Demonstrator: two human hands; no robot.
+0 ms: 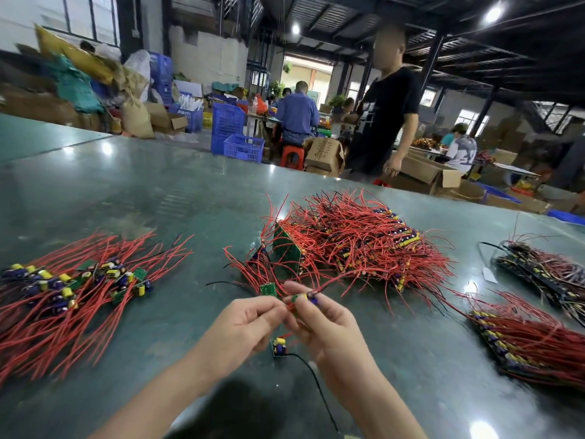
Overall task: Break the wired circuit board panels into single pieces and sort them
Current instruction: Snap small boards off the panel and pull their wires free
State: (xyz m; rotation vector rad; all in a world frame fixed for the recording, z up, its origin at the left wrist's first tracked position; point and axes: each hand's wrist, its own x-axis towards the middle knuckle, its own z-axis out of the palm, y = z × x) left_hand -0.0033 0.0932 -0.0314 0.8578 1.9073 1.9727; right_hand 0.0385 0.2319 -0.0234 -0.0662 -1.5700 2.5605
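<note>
Both hands pinch one small board strip, snapping it apart.
Left hand (243, 324) and right hand (323, 327) should bend the strip (299, 298) sharply at the score, sparing the wires.

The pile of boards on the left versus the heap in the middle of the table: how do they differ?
The left pile is single small boards lying flat and spread out, wires running roughly one way; the middle heap is taller and tangled, wires sticking out in all directions. Separate yellow and purple parts show plainly in the left pile; in the middle heap a larger green panel stands on edge. Both carry mostly red wires and rest on the green table.
</note>
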